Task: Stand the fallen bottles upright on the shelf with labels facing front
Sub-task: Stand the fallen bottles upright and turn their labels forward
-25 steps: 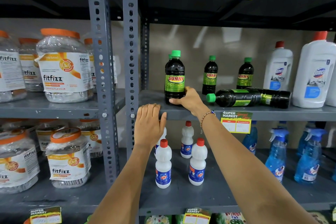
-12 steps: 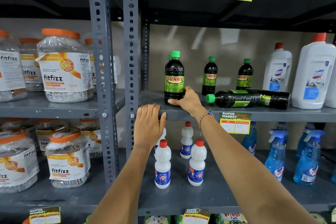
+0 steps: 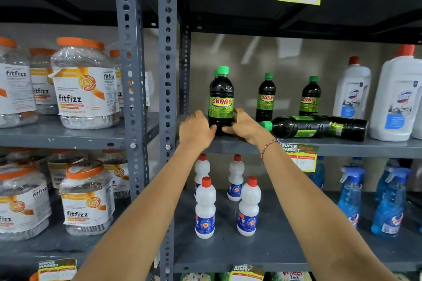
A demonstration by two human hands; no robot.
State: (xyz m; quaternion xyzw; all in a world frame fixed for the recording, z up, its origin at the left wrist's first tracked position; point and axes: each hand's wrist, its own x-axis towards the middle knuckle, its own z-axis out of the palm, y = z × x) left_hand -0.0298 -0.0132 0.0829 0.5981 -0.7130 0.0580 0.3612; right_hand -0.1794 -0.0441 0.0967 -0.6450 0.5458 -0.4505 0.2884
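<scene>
A dark SUNNY bottle (image 3: 221, 98) with a green cap stands upright at the front left of the grey shelf (image 3: 342, 147), label facing front. My left hand (image 3: 196, 129) and my right hand (image 3: 245, 126) both grip its base from either side. Two more SUNNY bottles (image 3: 265, 97) (image 3: 309, 96) stand upright further back, and another cap shows behind the held one. Two fallen SUNNY bottles lie on their sides to the right: one (image 3: 296, 126) with its cap pointing left, the other (image 3: 347, 128) behind it.
White cleaner jugs (image 3: 397, 98) stand at the shelf's right end. Below are small white red-capped bottles (image 3: 205, 207) and blue spray bottles (image 3: 349, 198). Fitfizz jars (image 3: 84, 84) fill the left rack beyond the steel uprights (image 3: 167, 75). A price tag (image 3: 300, 157) hangs on the shelf edge.
My left hand rose from the shelf's front edge to the upright bottle's base. My right hand stays on that bottle.
</scene>
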